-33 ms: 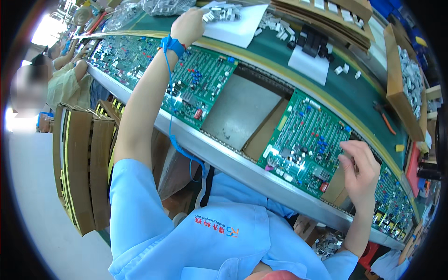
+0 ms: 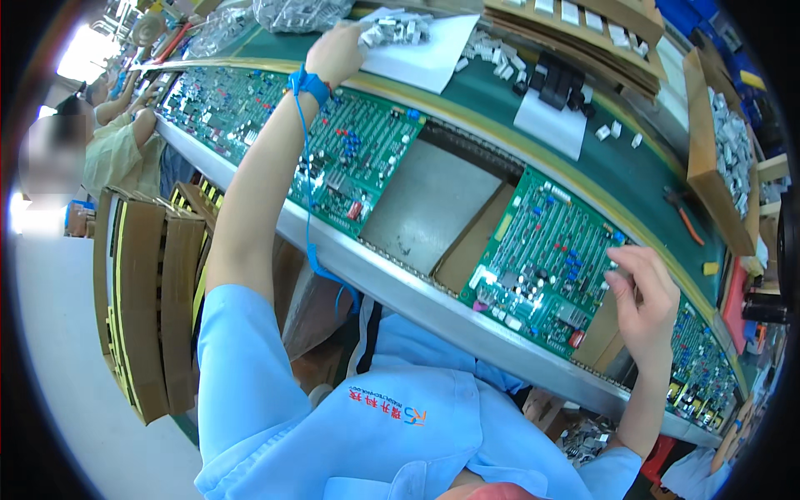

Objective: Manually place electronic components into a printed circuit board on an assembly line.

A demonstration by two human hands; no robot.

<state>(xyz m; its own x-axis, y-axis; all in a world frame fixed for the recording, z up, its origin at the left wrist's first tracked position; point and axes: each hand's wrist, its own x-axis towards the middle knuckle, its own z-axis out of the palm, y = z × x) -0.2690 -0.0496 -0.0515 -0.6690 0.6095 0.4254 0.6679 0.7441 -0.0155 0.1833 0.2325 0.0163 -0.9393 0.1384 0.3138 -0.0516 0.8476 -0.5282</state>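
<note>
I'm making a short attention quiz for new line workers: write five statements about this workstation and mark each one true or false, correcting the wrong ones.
1. The left hand is at the pile of small silvery parts. True.
2. The blue wrist strap is on the right wrist. False: it is on the left wrist.
3. White paper lies under that pile. True.
4. The right hand grips the orange-handled tool. False: the tool lies apart from it on the green bench.
5. The right hand is by the right edge of a green circuit board. True.
</note>
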